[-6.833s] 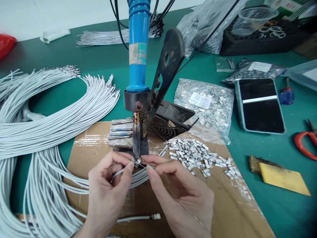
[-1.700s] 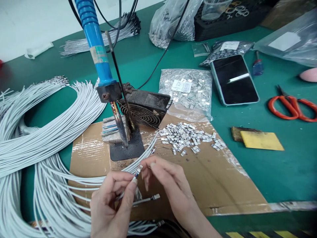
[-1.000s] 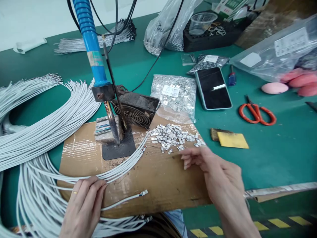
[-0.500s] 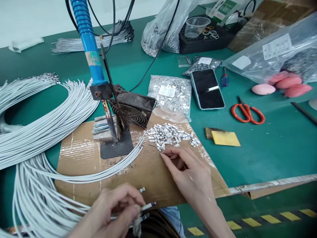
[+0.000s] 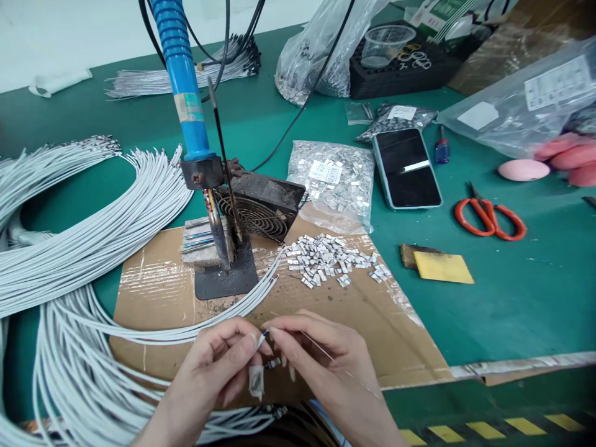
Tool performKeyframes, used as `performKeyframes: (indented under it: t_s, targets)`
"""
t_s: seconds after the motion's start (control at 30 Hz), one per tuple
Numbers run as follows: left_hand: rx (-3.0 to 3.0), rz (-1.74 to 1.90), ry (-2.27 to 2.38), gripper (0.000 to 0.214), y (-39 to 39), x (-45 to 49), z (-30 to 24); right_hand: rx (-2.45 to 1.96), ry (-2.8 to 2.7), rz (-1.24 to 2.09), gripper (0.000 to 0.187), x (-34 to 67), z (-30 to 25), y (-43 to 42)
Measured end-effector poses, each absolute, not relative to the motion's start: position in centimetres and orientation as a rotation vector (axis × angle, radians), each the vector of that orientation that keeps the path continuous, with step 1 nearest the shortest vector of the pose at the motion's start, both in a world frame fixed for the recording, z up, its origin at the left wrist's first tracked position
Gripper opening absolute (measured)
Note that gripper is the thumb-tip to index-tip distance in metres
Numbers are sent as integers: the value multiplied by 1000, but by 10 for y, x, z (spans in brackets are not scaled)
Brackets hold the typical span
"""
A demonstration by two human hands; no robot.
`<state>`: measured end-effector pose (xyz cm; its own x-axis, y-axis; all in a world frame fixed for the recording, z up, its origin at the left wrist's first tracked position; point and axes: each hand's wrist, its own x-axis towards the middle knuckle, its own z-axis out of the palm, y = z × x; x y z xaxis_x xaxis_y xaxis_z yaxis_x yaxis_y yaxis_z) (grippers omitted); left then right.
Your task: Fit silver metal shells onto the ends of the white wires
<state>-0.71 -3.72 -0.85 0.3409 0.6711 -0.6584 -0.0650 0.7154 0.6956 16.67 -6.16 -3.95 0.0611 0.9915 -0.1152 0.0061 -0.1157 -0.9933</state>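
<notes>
My left hand (image 5: 218, 360) is closed on the end of a white cable (image 5: 261, 340), whose dark blue tip points up to the right. A small scrap of translucent tape (image 5: 256, 380) hangs below its fingers, beside a metal-ended cable tip (image 5: 274, 363). My right hand (image 5: 321, 357) pinches a small metal connector, mostly hidden by the fingertips, right at the cable's tip. Thin solder wire (image 5: 321, 349) runs across that hand. Beyond both hands, a loose pile of small metal connectors (image 5: 326, 257) lies on the cardboard (image 5: 372, 335).
A soldering iron (image 5: 189, 112) with a blue handle stands over a black plate (image 5: 226, 282), beside a small fan (image 5: 261, 208). White cable bundles (image 5: 93, 242) fill the left. At right lie a phone (image 5: 406, 169), red-handled scissors (image 5: 488, 217) and a yellow sponge (image 5: 444, 267).
My right hand has left the edge of the connector pile and come down-left to the cable tip. My left hand has risen slightly rightward, bringing the cable end up. The view has shifted slightly.
</notes>
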Motion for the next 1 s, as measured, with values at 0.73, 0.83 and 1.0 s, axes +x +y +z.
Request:
performKeyframes:
  t_s: [0.73,0.83,1.0]
  targets:
    - [707,588,1109,34,-40,-9,-11,-1070,-906,1642,13,175,-36,-61]
    - [782,558,1143,35,-41,-11,-11,-1091,-1026,1562,13,179,-29,-59]
    - [900,491,1219,41,-41,-13,-6,-1164,-1350,1428,16,190,-15,-53]
